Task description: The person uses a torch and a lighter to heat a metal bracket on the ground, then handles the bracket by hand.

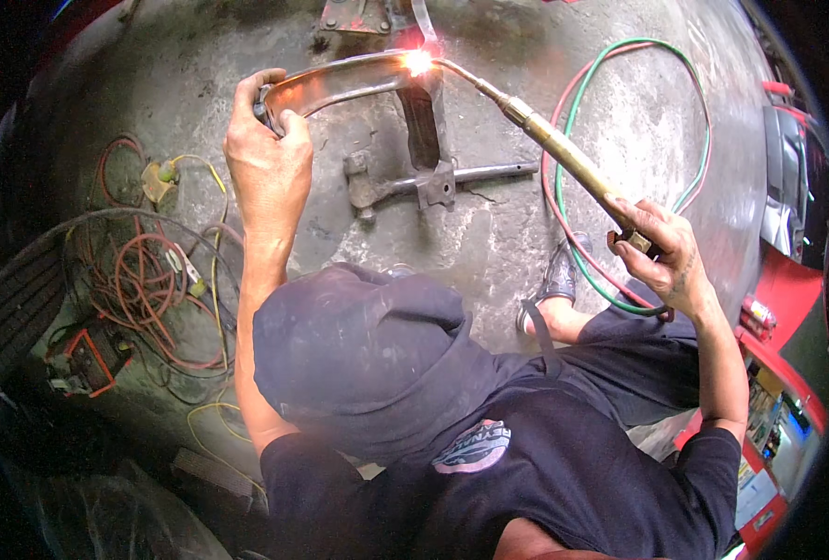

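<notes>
My left hand (267, 154) is closed round the left end of a curved metal strip (344, 84), thumb on the near side and fingers on the far side. In my right hand (668, 250) is a long brass gas torch (564, 149), gripped at its valve end. Its thin bent tip reaches the strip's right end, where a bright glow (419, 63) with small sparks hides the exact contact. The strip's left part has an orange sheen. Beneath the glow, a dark steel upright (421, 126) runs down to a metal crossbar (475, 174) on the floor.
Green and red gas hoses (587, 79) loop across the floor at right, running to the torch. Tangled reddish hoses and cords (148, 280) lie at left, near an orange-framed box (88, 359). A red tool cart (778, 373) stands at far right. My bent knee (358, 345) is close below the work.
</notes>
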`<state>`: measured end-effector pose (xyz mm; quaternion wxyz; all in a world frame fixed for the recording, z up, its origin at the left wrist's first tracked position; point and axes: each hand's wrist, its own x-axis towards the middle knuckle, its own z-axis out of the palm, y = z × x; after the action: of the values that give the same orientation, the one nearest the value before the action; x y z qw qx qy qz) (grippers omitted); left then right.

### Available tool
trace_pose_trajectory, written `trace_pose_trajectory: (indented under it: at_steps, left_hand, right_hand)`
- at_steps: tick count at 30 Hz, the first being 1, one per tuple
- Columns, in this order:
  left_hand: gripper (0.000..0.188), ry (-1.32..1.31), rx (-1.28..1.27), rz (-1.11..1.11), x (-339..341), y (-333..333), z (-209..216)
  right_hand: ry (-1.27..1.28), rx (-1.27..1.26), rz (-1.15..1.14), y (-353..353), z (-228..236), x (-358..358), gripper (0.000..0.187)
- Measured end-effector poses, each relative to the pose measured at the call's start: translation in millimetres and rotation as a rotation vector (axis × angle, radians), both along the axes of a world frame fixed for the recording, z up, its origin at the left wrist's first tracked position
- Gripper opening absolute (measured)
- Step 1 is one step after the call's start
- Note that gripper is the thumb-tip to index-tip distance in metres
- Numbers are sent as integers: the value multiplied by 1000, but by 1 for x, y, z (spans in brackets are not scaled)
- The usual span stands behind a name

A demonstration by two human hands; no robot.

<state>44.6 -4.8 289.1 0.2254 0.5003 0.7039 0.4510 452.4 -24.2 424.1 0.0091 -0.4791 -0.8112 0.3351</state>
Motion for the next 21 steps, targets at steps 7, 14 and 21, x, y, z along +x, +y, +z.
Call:
trace_pose_trajectory:
  at_steps: [7, 14, 21]
  left_hand:
    - [39, -11, 10, -3, -1, 0, 0]
    - [39, 16, 34, -6, 0, 0, -1]
    - [40, -28, -4, -2, -1, 0, 0]
  right_hand:
    - [-6, 0, -3, 0, -1, 0, 52]
    - [-16, -1, -6, 0, 1, -1, 52]
    - [-6, 4, 3, 0, 0, -2, 52]
